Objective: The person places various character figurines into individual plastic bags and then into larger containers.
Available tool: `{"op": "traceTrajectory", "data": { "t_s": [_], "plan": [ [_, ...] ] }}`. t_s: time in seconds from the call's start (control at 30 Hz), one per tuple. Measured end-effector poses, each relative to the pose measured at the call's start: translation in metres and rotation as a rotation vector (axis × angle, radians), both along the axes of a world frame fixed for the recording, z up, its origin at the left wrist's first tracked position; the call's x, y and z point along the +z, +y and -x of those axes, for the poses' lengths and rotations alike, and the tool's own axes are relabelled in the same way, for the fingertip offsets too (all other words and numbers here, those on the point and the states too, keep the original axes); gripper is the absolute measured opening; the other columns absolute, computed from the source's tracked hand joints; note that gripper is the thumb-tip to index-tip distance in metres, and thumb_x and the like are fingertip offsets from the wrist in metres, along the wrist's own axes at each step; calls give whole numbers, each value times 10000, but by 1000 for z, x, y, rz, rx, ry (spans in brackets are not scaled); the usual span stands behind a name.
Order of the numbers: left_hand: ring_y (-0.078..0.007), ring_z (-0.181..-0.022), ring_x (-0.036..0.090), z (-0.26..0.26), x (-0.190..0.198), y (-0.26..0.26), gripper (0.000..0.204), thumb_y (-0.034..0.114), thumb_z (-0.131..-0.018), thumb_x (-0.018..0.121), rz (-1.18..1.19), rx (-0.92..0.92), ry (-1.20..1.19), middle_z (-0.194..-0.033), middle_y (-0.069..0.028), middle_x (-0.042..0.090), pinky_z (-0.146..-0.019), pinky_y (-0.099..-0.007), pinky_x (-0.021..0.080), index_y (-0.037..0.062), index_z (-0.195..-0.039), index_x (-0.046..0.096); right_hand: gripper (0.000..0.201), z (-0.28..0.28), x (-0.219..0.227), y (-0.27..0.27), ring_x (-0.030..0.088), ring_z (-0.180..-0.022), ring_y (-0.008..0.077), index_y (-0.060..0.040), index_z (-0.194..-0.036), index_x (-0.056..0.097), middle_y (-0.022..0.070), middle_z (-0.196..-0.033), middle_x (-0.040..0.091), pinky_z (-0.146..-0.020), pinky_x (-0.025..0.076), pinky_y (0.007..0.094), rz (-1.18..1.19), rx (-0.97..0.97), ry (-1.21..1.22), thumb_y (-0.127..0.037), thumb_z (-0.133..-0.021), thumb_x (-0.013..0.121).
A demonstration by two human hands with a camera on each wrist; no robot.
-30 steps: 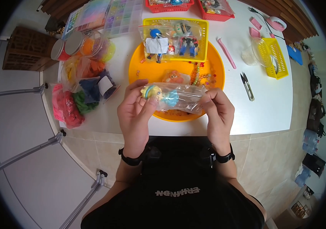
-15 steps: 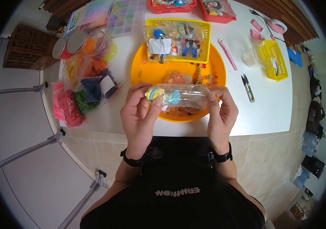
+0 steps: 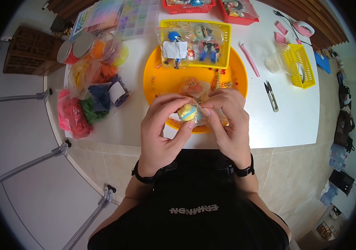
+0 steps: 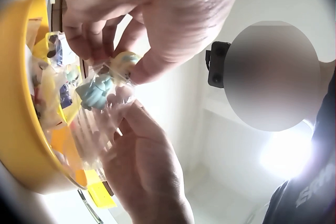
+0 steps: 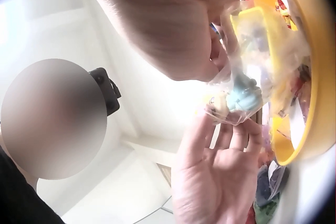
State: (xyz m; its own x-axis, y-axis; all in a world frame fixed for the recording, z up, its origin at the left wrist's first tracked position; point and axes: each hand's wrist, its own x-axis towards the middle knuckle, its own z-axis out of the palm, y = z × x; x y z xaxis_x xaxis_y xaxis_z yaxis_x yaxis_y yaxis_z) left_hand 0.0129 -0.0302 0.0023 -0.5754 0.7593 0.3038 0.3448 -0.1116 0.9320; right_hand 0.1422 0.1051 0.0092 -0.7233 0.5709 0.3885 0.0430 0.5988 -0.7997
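Note:
Over the round orange tray (image 3: 153,85), my left hand (image 3: 161,131) grips a small toy figure (image 3: 187,112) by its yellow head, fingers on the far side and thumb on the near one. The figure has a light blue body and sits inside a clear plastic bag (image 4: 86,132). Beside its head, my right hand (image 3: 232,125) pinches the bag between thumb and forefinger. In the right wrist view, the blue body (image 5: 244,95) shows through the plastic. Behind the hands, a bagged orange toy (image 3: 193,86) and strings of beads (image 3: 216,79) lie on the tray.
A yellow basket (image 3: 224,41) of bagged figures overlaps the tray's back. At left are lidded jars (image 3: 84,43) and bags of coloured material (image 3: 75,114). To the right lie a pink tool (image 3: 249,60), thread snips (image 3: 271,96) and a smaller yellow basket (image 3: 307,68).
The bag was stretched lengthwise between the hands. My right hand has come left, close to the left hand, and the figure's head has turned toward me as the bag bunched up.

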Motion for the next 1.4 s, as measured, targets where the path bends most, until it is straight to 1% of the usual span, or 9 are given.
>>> {"op": "traceTrajectory", "data": {
  "t_s": [0.27, 0.53, 0.63, 0.83, 0.97, 1.07, 1.17, 1.27, 1.4],
  "plan": [
    [-268, -1042, 681, 0, 3, 2, 386, -65, -843, 723, 25, 0, 136, -1164, -154, 707, -909, -345, 535, -3, -1222, 683, 80, 0, -1, -5, 625, -972, 302, -40, -978, 660, 85, -976, 682, -944, 412, 389, 86, -16, 27, -17, -904, 677],
    [-194, -968, 689, -3, 3, 2, 390, -50, -830, 756, 66, 31, -9, -1142, -123, 711, -815, -299, 553, 7, -1209, 681, 93, -2, -8, -7, 625, -970, 293, -39, -996, 654, 87, -980, 683, -950, 412, 372, 202, 10, 67, -27, -907, 681],
    [-179, -943, 688, -5, 0, 0, 393, -53, -815, 769, 94, 50, -72, -1120, -111, 710, -805, -294, 552, 13, -1189, 669, 172, -3, -1, -8, 615, -1018, 290, -48, -1046, 674, 91, -1065, 678, -954, 411, 372, 238, 6, 63, -34, -877, 707],
    [-194, -928, 697, -4, -1, 0, 409, -49, -790, 796, 92, 44, 62, -1107, -110, 712, -810, -301, 556, 21, -1168, 657, 259, 2, 5, -3, 581, -1116, 300, -71, -1089, 707, 105, -1237, 626, -980, 396, 387, -74, 71, 39, -21, -836, 731],
    [-227, -932, 705, -6, 3, 2, 388, -43, -785, 802, 96, 23, 111, -1108, -117, 712, -821, -316, 566, 18, -1143, 665, 192, 2, -1, -6, 585, -1106, 303, -51, -1036, 697, 116, -1195, 630, -979, 401, 393, 19, 33, 33, 0, -851, 707],
    [-148, -926, 657, -10, 2, 1, 378, -83, -781, 779, 93, 36, 108, -1135, -107, 711, -822, -278, 527, 6, -1132, 671, 148, 3, 1, -8, 590, -1093, 311, -35, -1006, 678, 129, -1173, 626, -963, 421, 399, 56, 45, 45, 11, -866, 688],
    [-156, -930, 671, -11, 5, 2, 383, -82, -778, 782, 93, 32, 122, -1124, -107, 711, -827, -289, 536, 5, -1133, 671, 120, 3, 2, -9, 596, -1086, 322, -25, -991, 659, 141, -1168, 620, -951, 441, 404, 75, 72, 77, 15, -879, 676],
    [-232, -880, 708, -8, 7, 2, 367, -39, -789, 795, 108, 46, 137, -1080, -113, 707, -785, -316, 578, 17, -1128, 667, 114, 2, 1, -7, 599, -1085, 329, -19, -997, 650, 153, -1174, 615, -945, 455, 403, 58, 92, 88, 16, -890, 667],
    [-203, -879, 690, -8, 2, 2, 354, -56, -836, 738, 41, 65, -80, -1106, -120, 679, -763, -294, 569, 23, -1175, 674, 111, -1, -1, -3, 606, -1099, 343, -9, -1021, 638, 169, -1174, 609, -942, 482, 399, 54, 123, 75, 14, -913, 652]
  ]
}}
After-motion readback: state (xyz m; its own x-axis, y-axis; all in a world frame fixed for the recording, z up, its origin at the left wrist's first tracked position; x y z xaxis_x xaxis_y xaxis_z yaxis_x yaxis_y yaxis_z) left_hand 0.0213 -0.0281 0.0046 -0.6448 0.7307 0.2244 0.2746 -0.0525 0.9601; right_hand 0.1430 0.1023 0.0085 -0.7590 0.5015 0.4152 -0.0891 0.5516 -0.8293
